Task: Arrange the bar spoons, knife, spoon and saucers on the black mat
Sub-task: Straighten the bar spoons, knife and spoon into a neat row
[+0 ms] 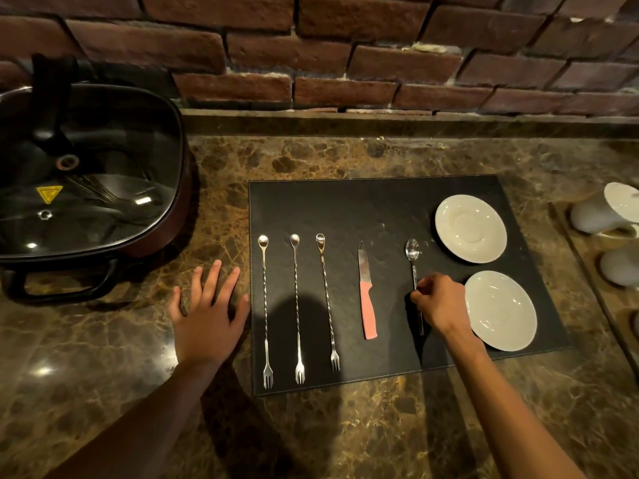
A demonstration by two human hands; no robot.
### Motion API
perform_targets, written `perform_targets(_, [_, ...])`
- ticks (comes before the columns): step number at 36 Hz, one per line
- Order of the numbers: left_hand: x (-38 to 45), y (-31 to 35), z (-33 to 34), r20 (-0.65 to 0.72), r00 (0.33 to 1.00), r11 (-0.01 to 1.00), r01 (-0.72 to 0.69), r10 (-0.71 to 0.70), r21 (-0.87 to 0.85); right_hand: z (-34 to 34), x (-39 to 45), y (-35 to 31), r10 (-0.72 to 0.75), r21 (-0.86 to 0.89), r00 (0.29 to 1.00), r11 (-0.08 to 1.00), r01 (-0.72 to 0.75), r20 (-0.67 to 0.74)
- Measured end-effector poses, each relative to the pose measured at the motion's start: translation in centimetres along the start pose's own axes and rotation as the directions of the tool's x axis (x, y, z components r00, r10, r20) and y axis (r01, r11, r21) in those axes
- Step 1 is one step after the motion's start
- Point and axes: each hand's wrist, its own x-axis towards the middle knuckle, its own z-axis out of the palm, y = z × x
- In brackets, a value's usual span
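A black mat (377, 209) lies on the marble counter. Three long twisted bar spoons with fork ends lie side by side on its left part: left (265, 312), middle (297, 309), right (326, 302). A pink-handled knife (366, 299) lies right of them, blade pointing away. A steel spoon (413, 252) lies beside it, and my right hand (441, 302) pinches its handle. Two white saucers sit at the mat's right, one far (470, 228), one near (500, 311). My left hand (207, 312) rests flat on the counter, fingers spread, left of the mat.
A black electric pot with a glass lid (86, 181) stands at the left. White cups (608, 212) sit in a wooden holder at the right edge. A brick wall (345, 63) rises behind the counter ledge.
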Motion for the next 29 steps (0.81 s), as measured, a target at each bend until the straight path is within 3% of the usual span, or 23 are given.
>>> perform_targets(12, [0.0, -0.3, 0.5, -0.038, 0.999, 1.0, -0.006, 0.007, 0.022, 0.6, 0.1, -0.3, -0.1, -0.013, 0.994, 0.995, 0.101, 0.046])
perform_targets(20, [-0.1, -0.2, 0.4, -0.06, 0.998, 0.999, -0.021, 0.023, 0.037, 0.7, 0.4, -0.2, -0.08, -0.006, 0.995, 0.997, 0.081, 0.065])
perform_targets(25, [-0.4, 0.1, 0.3, -0.095, 0.995, 0.999, -0.025, 0.027, 0.028, 0.7, -0.3, 0.1, -0.121, -0.016, 0.992, 0.992, 0.122, 0.023])
perform_targets(29, [-0.2, 0.0, 0.1, 0.015, 1.0, 1.0, 0.021, -0.021, -0.018, 0.5, -1.5, 0.4, -0.178, -0.021, 0.984, 0.984, 0.178, 0.001])
